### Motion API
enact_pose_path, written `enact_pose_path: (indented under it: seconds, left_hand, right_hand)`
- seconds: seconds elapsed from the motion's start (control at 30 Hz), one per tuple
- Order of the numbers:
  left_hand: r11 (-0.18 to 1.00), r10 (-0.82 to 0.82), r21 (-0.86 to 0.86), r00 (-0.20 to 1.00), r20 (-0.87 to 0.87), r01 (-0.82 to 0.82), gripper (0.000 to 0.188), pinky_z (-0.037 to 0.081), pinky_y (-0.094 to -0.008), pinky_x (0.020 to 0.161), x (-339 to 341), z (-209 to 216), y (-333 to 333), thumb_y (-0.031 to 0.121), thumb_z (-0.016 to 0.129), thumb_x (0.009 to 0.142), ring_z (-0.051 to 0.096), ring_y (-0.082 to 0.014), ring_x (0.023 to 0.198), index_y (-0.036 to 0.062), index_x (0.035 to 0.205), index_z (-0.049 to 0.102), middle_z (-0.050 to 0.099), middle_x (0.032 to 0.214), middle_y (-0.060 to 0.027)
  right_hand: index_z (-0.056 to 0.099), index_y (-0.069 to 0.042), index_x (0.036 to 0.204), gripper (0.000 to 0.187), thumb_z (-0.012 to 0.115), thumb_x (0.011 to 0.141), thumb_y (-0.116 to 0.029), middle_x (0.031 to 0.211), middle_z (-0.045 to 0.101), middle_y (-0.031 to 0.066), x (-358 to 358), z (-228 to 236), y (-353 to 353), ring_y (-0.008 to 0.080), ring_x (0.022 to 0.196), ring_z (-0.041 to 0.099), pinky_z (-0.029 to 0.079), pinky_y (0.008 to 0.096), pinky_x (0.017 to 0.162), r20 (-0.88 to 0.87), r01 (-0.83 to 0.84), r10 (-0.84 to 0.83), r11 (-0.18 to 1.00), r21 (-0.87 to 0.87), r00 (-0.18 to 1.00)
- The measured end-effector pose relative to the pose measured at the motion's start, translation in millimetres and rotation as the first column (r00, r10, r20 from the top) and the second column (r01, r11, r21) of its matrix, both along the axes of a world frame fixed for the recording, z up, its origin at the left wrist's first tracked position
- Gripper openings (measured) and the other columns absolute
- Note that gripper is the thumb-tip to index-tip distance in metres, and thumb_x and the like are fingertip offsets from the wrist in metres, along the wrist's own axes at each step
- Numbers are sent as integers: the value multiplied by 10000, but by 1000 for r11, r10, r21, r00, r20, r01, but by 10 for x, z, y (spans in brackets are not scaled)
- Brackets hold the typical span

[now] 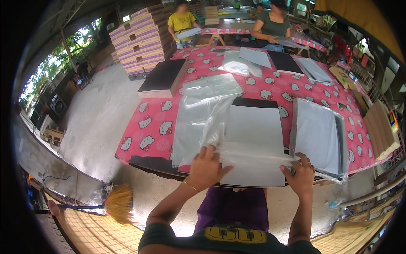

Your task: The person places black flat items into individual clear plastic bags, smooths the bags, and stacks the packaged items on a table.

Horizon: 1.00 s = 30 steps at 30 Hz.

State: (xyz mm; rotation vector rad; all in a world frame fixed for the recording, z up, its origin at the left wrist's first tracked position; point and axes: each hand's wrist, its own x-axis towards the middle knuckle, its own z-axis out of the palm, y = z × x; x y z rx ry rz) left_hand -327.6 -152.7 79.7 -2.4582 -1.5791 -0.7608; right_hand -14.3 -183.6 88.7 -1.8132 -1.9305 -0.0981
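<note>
A stretch of clear plastic bag (253, 155) runs between my two hands, drawn across a stack of white sheets (256, 127) at the table's near edge. My left hand (206, 169) has its fingers curled on the plastic's left side, thumb pointing inward. On the other side, my right hand (301, 174) bends its fingers at the plastic's right edge, its thumb over the white sheets. Black board (256, 103) shows beyond the sheets. Left of them lies a pile of clear plastic bags (198, 122). A plastic-wrapped white stack (317, 135) lies to the right.
A pink patterned cloth (146, 122) covers the table. Farther back are a black-topped stack (164, 76), crumpled plastic (239, 63) and a black board (285, 62). Stacked cartons (141, 42) rise at the left. Two people (182, 21) handle sheets beyond. A broom (118, 204) lies lower left.
</note>
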Motion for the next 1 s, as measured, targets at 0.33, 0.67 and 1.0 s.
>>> enact_pose_path:
  seconds: [0.33, 0.67, 1.0]
  left_hand:
    - [537, 401, -191, -50, 914, 822, 65, 450, -304, 596, -209, 139, -172, 92, 660, 823, 584, -239, 688, 30, 832, 639, 596, 807, -186]
    - [519, 453, -122, -151, 879, 846, 241, 465, -263, 628, -57, 205, -58, 251, 595, 926, 587, -104, 748, 12, 953, 593, 610, 786, -12]
    - [190, -171, -179, 212, 962, 965, 276, 470, -337, 718, -61, -123, -66, 279, 557, 943, 594, -182, 797, 12, 970, 622, 645, 892, -110]
  right_hand:
    - [682, -45, 846, 295, 649, 798, -334, 1036, 597, 74, 294, -382, 181, 207, 904, 609, 481, 377, 794, -861, -516, 361, 845, 140, 357]
    - [561, -13, 1099, 273, 590, 871, -161, 959, 636, 74, 421, -587, -59, 204, 873, 627, 512, 379, 739, -877, -894, 305, 373, -249, 372]
    - [573, -64, 1153, 298, 522, 897, -208, 1013, 628, 84, 456, -1205, -110, 228, 827, 622, 516, 361, 675, -549, -341, -62, 840, 422, -833]
